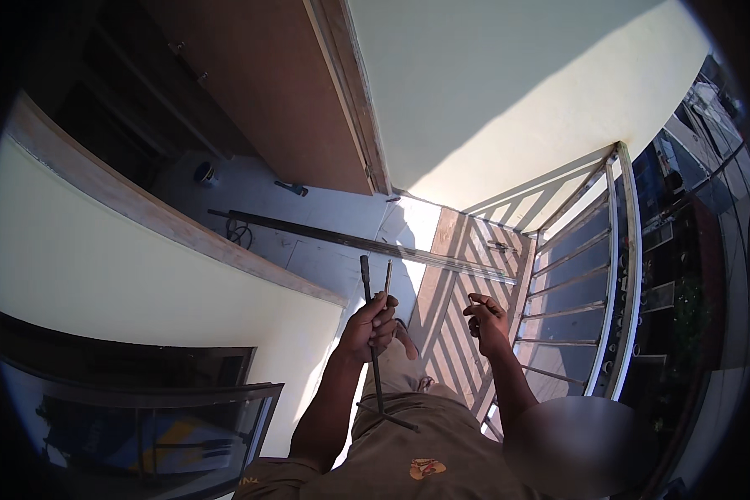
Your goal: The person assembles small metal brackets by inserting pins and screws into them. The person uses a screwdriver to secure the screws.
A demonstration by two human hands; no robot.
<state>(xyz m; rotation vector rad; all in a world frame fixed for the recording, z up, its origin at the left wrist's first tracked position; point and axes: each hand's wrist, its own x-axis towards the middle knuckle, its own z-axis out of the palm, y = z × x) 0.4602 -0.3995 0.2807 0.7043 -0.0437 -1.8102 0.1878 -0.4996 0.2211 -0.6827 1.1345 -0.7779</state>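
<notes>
My left hand [370, 327] is closed around a long dark T-handle socket wrench [376, 371]. Its socket end points up and away, while the crossbar hangs down by my shirt. A thinner metal rod [389, 273] also sticks up from the same grip; its exact kind is unclear. Off to the right, beside the railing, my right hand [487, 325] is raised with thumb and fingers curled together. Whatever is in that pinch, if anything, is too small to name. The two hands are apart.
Long metal bars [333, 237] lie across the floor through the doorway, near a dark cable coil [240, 234]. A bucket [204, 172] and a tool [292, 188] sit inside. A brown door [283, 83] stands ajar; a metal railing [612, 267] borders the right. A window [133, 433] is lower left.
</notes>
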